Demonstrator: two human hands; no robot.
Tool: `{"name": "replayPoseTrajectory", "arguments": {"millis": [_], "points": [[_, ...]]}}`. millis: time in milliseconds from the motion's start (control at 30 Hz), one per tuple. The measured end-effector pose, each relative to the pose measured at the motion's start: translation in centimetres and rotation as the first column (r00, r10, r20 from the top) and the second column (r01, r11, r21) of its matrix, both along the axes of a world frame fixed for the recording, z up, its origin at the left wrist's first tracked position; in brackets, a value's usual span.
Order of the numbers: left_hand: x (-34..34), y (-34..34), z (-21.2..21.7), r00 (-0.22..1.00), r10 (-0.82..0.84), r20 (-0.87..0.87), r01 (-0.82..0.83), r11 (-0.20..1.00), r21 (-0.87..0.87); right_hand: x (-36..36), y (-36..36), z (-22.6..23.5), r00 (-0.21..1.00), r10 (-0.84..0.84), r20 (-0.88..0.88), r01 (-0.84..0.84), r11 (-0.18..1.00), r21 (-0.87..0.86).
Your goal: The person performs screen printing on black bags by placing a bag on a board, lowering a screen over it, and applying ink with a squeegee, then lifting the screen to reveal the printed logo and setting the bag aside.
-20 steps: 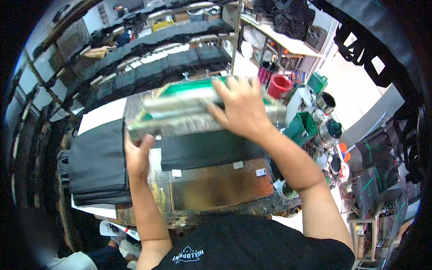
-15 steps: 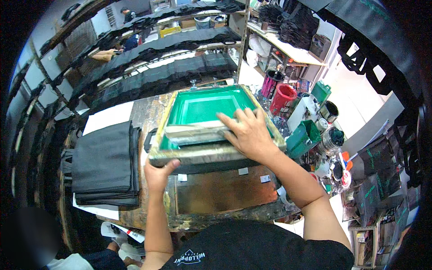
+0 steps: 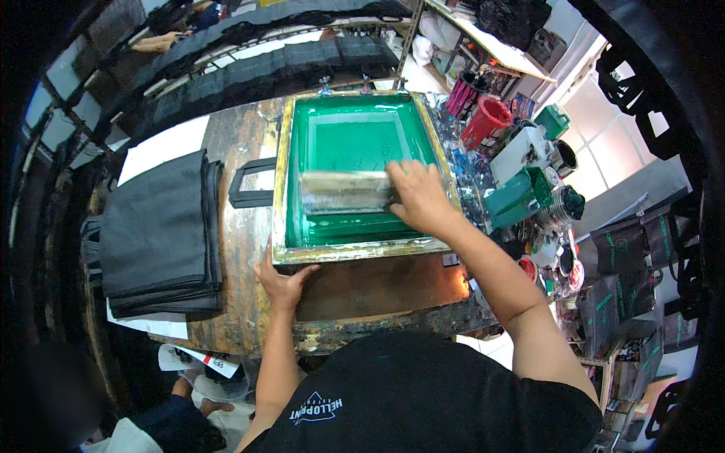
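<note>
The right hand (image 3: pixel 420 198) is clamped on a squeegee (image 3: pixel 343 192) inside the green-inked printing screen (image 3: pixel 362 252) on the tabletop (image 3: pixel 245 283). The left hand (image 3: pixel 283 286), thumb and fingers apart, is at the screen's near-left corner.

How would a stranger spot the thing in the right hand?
Find the paint-stained table, then the green-filled frame with yellowish edges. Inside it, the right hand grips the right end of a squeegee. Its long, pale, smeared bar stands out against the green.

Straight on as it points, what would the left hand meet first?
Likely the rectangular, yellow-stained wooden frame at its near-left corner; the left hand looks close, though depth is unclear.
</note>
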State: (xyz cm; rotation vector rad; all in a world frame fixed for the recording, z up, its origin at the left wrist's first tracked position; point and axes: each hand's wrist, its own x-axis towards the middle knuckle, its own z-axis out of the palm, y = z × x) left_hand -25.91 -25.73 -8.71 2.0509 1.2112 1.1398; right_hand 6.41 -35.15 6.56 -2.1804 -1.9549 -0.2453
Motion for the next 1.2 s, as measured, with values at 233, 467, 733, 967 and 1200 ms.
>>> {"name": "replayPoseTrajectory", "arguments": {"millis": [233,467,733,967,1200], "points": [[0.1,-0.4,0.7,0.997,0.002,-0.071,-0.008,0.997,-0.077,-1.7,-1.2,1.5,0.994,0.024,-0.102,-0.038,0.990,-0.132],[-0.6,-0.2,-0.2,0.999,-0.042,-0.034,0.035,0.982,-0.184,-2.0,0.2,-2.0,0.999,0.020,-0.027,-0.021,0.999,-0.050],[-0.9,-0.2,-0.4,0.999,-0.029,-0.022,0.024,0.975,-0.220,6.8,11.6,-5.6,0.998,0.003,0.064,-0.004,1.000,0.006],[-0.8,-0.4,-0.5,1.000,-0.012,-0.026,0.010,0.995,-0.102,15.0,22.5,-6.5,0.996,0.021,0.083,-0.024,0.999,0.034],[-0.8,0.0,0.9,0.951,0.028,-0.307,-0.050,0.997,-0.064,18.6,29.3,-5.2,0.999,0.041,-0.011,-0.042,0.981,-0.188]]}}
